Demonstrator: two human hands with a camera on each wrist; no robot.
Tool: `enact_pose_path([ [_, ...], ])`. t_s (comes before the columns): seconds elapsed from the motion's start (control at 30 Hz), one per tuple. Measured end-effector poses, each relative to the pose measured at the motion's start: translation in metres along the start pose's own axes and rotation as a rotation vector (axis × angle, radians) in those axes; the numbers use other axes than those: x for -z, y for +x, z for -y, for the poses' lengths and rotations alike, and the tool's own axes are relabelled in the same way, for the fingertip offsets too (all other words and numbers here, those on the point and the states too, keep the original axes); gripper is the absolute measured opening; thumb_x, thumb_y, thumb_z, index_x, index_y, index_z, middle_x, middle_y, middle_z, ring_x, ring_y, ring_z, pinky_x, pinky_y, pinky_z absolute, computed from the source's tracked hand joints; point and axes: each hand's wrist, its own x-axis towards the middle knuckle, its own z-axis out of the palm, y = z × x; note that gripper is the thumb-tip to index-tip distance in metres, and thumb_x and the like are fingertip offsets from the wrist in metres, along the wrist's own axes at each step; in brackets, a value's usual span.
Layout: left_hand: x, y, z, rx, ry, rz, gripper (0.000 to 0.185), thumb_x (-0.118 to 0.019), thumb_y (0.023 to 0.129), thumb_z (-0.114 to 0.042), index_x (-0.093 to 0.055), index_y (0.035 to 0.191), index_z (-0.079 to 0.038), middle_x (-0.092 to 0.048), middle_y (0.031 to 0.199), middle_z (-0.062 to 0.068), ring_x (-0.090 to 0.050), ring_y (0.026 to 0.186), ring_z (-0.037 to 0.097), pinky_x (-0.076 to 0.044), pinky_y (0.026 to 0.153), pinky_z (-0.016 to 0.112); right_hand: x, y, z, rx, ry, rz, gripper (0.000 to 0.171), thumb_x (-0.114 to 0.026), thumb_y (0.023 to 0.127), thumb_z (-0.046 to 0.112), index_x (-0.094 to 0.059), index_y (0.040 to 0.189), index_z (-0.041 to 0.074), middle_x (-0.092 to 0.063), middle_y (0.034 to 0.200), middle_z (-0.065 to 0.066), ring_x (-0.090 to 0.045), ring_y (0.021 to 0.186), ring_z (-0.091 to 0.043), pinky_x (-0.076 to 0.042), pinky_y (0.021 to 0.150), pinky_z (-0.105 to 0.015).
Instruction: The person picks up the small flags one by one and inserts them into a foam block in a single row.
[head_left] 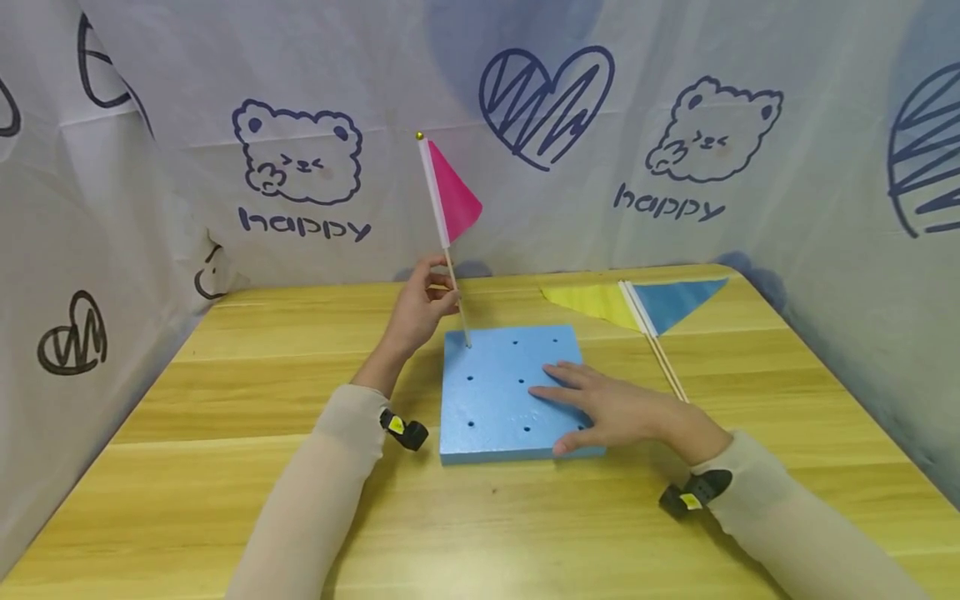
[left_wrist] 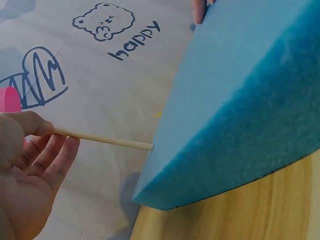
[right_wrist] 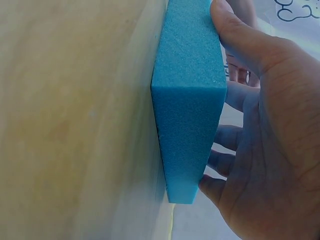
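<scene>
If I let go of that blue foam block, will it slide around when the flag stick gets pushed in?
Probably. The foam block looks light and lies loose on smooth wood. The right hand rests flat on it. The thin flag stick may flex.

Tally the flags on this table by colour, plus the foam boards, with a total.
Pink flag: 1, its stick pinched by the left hand, tip in the foam board
Yellow flag: 1
Blue flag: 1
Blue foam board: 1, right hand flat on it
Total: 4
</scene>
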Motion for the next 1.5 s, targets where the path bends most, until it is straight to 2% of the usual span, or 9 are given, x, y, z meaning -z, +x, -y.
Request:
enact_pose_path([
  [0.27,0.000,-0.001,0.003,-0.004,0.033,-0.002,0.043,-0.058,0.097,0.001,-0.042,0.136,-0.007,-0.054,0.107,0.017,-0.061,0.096,0.031,-0.057,0.081,0.039,-0.001,0.000,0.000,-0.005,-0.002,0.005,0.092,-0.055,0.081,0.076,-0.032,0.155,0.028,-0.013,0.163,-0.010,-0.007,0.148,-0.035,-0.022,0.113,-0.057],
  [0.5,-0.003,-0.002,0.007,0.023,0.076,0.052,0.042,-0.059,0.096,0.001,-0.044,0.134,-0.008,-0.055,0.107,0.017,-0.061,0.097,0.032,-0.055,0.084,0.046,0.000,0.000,0.001,-0.006,0.014,0.007,0.091,-0.056,0.081,0.074,-0.032,0.155,0.027,-0.014,0.162,-0.011,-0.008,0.147,-0.036,-0.022,0.112,-0.058],
  [0.73,-0.005,-0.003,0.012,0.028,0.134,0.089,0.042,-0.060,0.095,0.000,-0.046,0.134,-0.010,-0.055,0.107,0.016,-0.063,0.094,0.031,-0.057,0.079,0.035,0.001,0.002,0.001,-0.021,0.011,0.020,0.092,-0.057,0.080,0.075,-0.032,0.155,0.028,-0.013,0.163,-0.009,-0.007,0.148,-0.035,-0.022,0.113,-0.058],
  [0.9,-0.005,-0.004,0.014,0.037,0.132,0.092,0.041,-0.061,0.095,0.000,-0.046,0.133,-0.008,-0.055,0.108,0.016,-0.063,0.095,0.031,-0.057,0.080,0.034,0.000,0.002,0.000,-0.034,0.009,0.024,0.091,-0.058,0.080,0.074,-0.032,0.155,0.029,-0.014,0.163,-0.008,-0.007,0.148,-0.034,-0.021,0.113,-0.057],
  [1.03,-0.005,-0.005,0.015,0.046,0.145,0.095,0.039,-0.060,0.096,-0.001,-0.046,0.131,-0.011,-0.055,0.109,0.015,-0.062,0.098,0.030,-0.057,0.081,0.035,-0.002,0.002,-0.001,-0.030,0.007,0.022,0.091,-0.057,0.080,0.075,-0.032,0.155,0.029,-0.014,0.163,-0.008,-0.008,0.148,-0.034,-0.022,0.113,-0.057],
  [1.33,-0.003,-0.006,0.016,-0.003,0.139,0.084,0.038,-0.060,0.096,-0.001,-0.047,0.131,-0.010,-0.056,0.107,0.016,-0.062,0.100,0.031,-0.057,0.082,0.036,-0.001,0.003,0.000,-0.040,0.002,0.020,0.089,-0.058,0.081,0.073,-0.031,0.155,0.031,-0.013,0.163,-0.008,-0.007,0.148,-0.035,-0.021,0.113,-0.058],
  [1.5,-0.002,-0.005,0.016,-0.007,0.140,0.083,0.039,-0.062,0.095,-0.001,-0.048,0.131,-0.009,-0.057,0.106,0.016,-0.062,0.099,0.030,-0.057,0.080,0.034,-0.001,0.003,0.000,-0.044,0.006,0.022,0.089,-0.059,0.081,0.073,-0.032,0.155,0.030,-0.013,0.163,-0.007,-0.007,0.148,-0.035,-0.021,0.113,-0.058],
])
